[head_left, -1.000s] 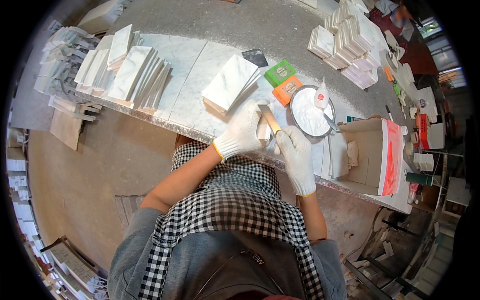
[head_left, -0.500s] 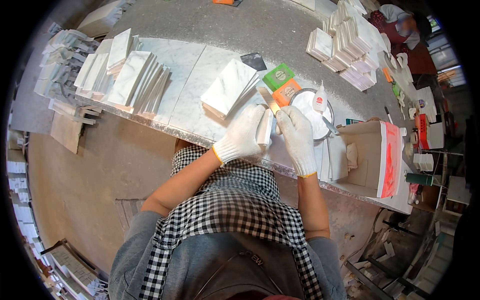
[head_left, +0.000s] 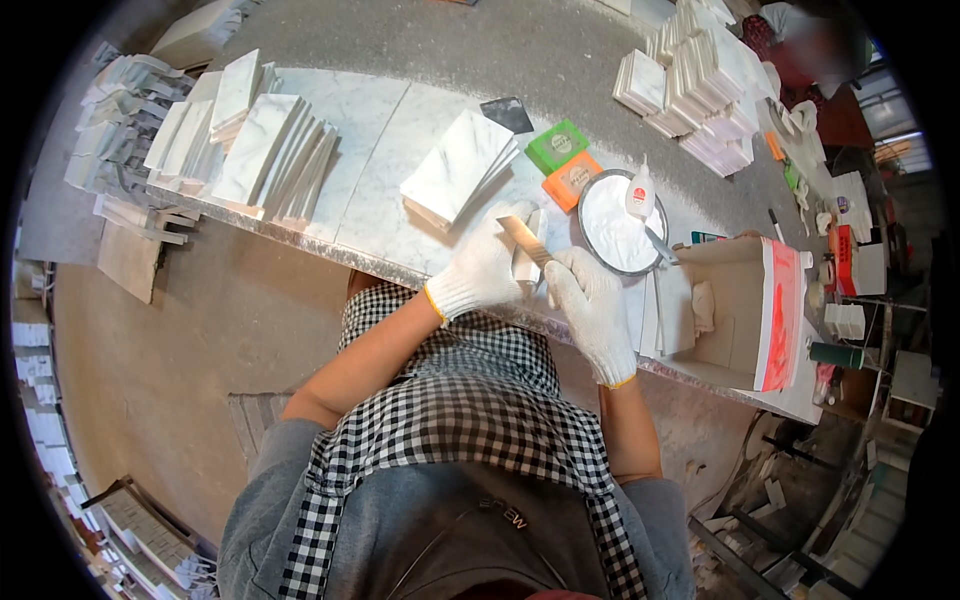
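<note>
My left hand (head_left: 474, 264), in a white knit glove, is closed around a narrow white marble tile (head_left: 526, 268), held with its edge up at the bench's front. In my gloved right hand (head_left: 594, 308) is a flat metal scraper (head_left: 525, 241), its handle end hidden by the fingers. The blade slants up and left across the tile's top; whether it touches cannot be made out. To the right stands a round tub (head_left: 583, 235) of white paste, with a squeeze bottle (head_left: 640, 195) and a knife (head_left: 660, 246) on it. A tile stack (head_left: 460, 165) lies beyond my left hand.
Green (head_left: 557, 147) and orange (head_left: 573, 181) blocks lie behind the tub, near a dark sheet (head_left: 507, 114). An open carton (head_left: 728, 350) stands right. More tile stacks (head_left: 262, 150) line the left; others (head_left: 690, 85) stand far right, near another person (head_left: 815, 50).
The scraper has swung from pointing away past the tile to slanting left across its top. My right hand has come slightly nearer to me; the left keeps its grip on the tile.
</note>
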